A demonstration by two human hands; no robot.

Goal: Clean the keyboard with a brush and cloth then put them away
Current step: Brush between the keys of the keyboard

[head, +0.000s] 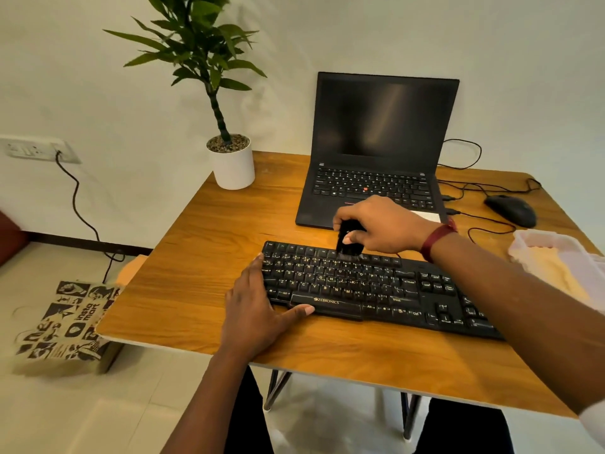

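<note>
A black keyboard (376,286) lies across the middle of the wooden table (203,267). My right hand (379,226) grips a small black brush (348,242), and its bristles touch the top key rows near the keyboard's middle. My left hand (258,306) rests flat at the keyboard's left end, fingers straight along the side and the thumb against the front edge. A pale yellow cloth (556,273) lies in a clear plastic box (523,247) at the table's right edge.
An open black laptop (376,152) stands behind the keyboard. A black mouse (510,209) with cables sits at the back right. A white potted plant (232,162) stands at the back left corner. A printed paper bag (65,326) sits on the floor at left.
</note>
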